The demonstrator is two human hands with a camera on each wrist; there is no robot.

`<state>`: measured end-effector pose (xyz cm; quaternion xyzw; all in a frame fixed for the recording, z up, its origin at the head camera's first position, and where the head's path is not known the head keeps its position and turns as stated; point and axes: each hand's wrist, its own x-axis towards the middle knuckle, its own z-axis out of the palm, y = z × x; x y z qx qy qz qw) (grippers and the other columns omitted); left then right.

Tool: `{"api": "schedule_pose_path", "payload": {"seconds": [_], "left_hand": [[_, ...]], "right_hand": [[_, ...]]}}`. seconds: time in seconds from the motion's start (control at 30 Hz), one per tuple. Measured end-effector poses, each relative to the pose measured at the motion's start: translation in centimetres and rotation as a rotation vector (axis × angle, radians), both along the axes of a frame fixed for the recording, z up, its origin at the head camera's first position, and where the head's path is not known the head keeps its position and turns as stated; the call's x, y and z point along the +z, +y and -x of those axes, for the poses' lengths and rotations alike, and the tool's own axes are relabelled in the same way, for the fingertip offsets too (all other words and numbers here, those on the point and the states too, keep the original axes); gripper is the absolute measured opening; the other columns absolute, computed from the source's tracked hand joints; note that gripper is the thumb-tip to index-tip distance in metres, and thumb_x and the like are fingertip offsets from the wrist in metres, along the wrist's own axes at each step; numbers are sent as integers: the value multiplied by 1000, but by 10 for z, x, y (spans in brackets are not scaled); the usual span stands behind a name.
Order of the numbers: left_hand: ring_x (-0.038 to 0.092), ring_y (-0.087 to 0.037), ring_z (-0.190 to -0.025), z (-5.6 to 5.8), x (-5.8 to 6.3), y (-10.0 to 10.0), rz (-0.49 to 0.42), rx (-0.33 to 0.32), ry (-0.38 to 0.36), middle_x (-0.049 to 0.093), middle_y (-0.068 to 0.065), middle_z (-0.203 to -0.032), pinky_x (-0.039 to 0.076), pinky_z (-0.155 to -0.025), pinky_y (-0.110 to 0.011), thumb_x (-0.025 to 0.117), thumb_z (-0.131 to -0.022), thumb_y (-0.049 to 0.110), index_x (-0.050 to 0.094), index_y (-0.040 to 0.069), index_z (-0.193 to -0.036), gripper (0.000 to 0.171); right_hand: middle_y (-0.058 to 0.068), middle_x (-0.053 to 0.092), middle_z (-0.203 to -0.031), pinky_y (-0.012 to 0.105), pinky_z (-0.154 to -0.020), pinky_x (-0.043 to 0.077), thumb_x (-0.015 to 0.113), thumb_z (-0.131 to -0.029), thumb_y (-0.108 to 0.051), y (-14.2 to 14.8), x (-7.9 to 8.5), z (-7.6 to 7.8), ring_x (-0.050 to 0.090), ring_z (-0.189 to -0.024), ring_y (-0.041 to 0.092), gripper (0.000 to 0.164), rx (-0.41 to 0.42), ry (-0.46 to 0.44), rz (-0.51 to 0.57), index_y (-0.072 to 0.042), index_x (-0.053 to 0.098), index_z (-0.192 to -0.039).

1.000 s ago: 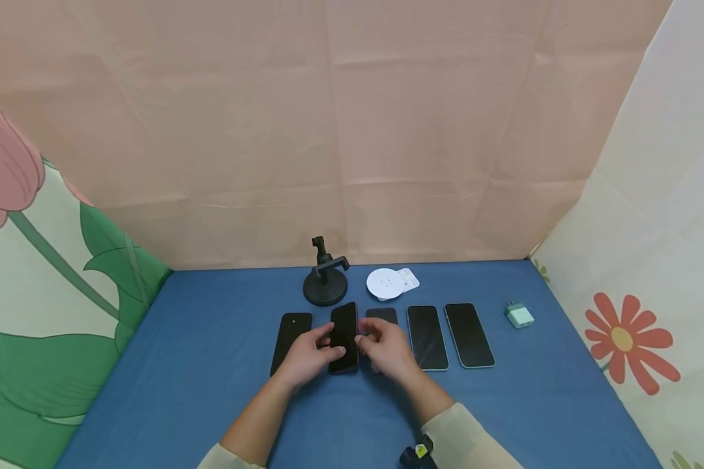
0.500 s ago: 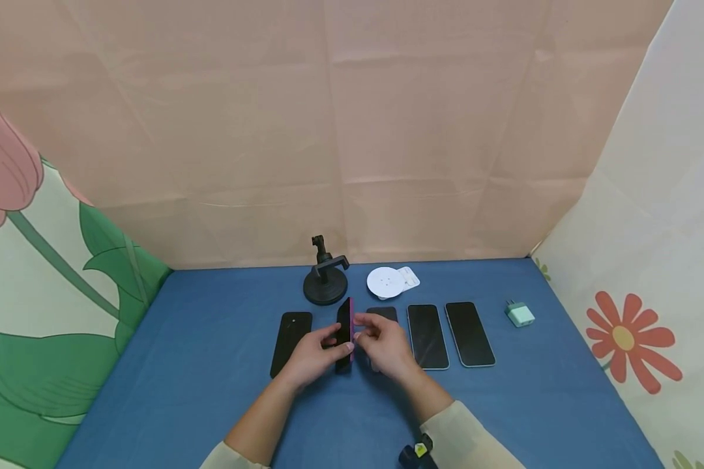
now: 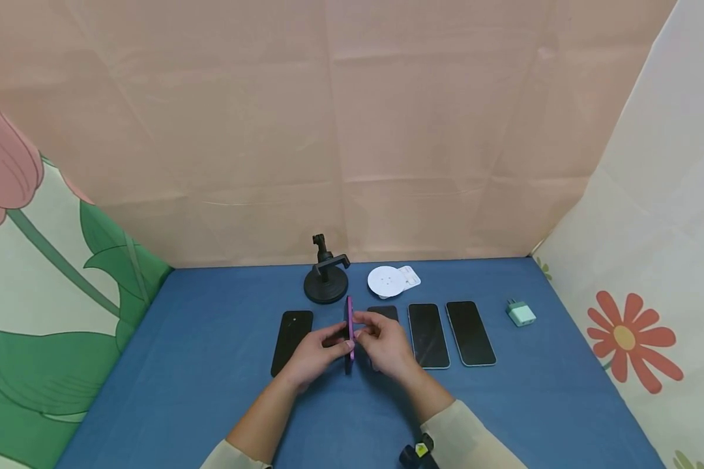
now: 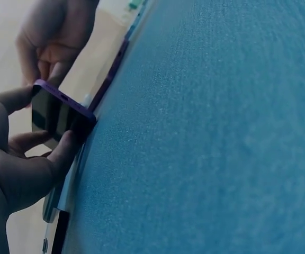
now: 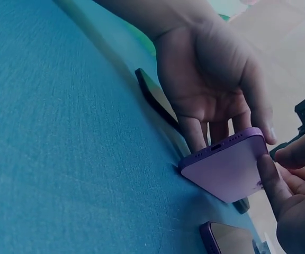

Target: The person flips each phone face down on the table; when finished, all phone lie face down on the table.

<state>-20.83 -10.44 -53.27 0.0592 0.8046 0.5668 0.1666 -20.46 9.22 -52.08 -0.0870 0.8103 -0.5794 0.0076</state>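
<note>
A smartphone [image 3: 351, 329] with a purple frame stands nearly on edge between both hands, low over the blue cloth. My left hand [image 3: 312, 357] grips it from the screen side, with thumb and fingers at its edges. My right hand [image 3: 388, 346] pinches its upper edge, as the right wrist view shows, with one finger against the pale lilac back [image 5: 224, 172]. In the left wrist view the dark screen [image 4: 54, 112] faces my left fingers. Another phone [image 3: 289, 342] lies by my left hand, and a partly covered one [image 3: 382, 312] is under my right hand.
Two more phones [image 3: 427, 335] [image 3: 470, 333] lie to the right. Behind the hands stand a black phone stand [image 3: 325, 283] and a white round disc [image 3: 386, 282] with a tab. A white charger plug [image 3: 520, 314] sits at the far right. Fabric walls border the table.
The phone has turned from screen facing up to nearly edge-on, bringing its purple side into view. Both hands stay in about the same place with it.
</note>
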Motion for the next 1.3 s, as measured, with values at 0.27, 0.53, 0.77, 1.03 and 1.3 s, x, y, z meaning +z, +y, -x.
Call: {"api": "schedule_pose_path", "payload": {"seconds": [0.27, 0.53, 0.77, 1.03, 1.3], "left_hand": [[62, -28, -124, -2, 0, -4, -109, 7, -27, 59, -14, -145, 50, -106, -51, 73, -98, 34, 52, 11, -153, 63], [65, -30, -123, -3, 1, -9, -204, 37, -8, 59, -17, -144, 55, -100, -42, 73, -98, 17, 54, 9, -151, 57], [66, -30, -120, -6, 3, -17, -188, 58, 9, 59, -17, -144, 58, -95, -42, 72, -99, 16, 55, 9, -150, 54], [69, -26, -114, -6, 3, -26, -160, 111, 4, 62, -13, -143, 59, -93, -40, 74, -95, 10, 57, 9, -149, 56], [70, -21, -101, -8, 6, -35, -65, 156, 18, 65, -10, -139, 60, -87, -36, 75, -93, 7, 60, 10, -146, 56]], "right_hand": [[7, 73, -123, 28, -64, 57, 67, -99, -5, -3, 0, 0, 68, -93, 18, 34, 24, 2, 21, -9, 71, -132], [4, 72, -125, 28, -73, 58, 66, -100, -7, -7, -3, -2, 69, -93, 17, 34, 88, -15, 18, -10, 69, -134], [5, 71, -126, 27, -76, 58, 67, -101, -12, -8, -10, -3, 66, -92, 17, 35, 133, -49, -11, -10, 68, -136], [10, 69, -130, 35, -84, 58, 68, -100, -15, -8, -13, -5, 65, -97, 20, 41, 156, -83, -80, -5, 63, -140], [11, 70, -125, 40, -89, 58, 67, -99, -15, -9, -15, -5, 64, -96, 20, 40, 161, -94, -163, -3, 64, -137]]}}
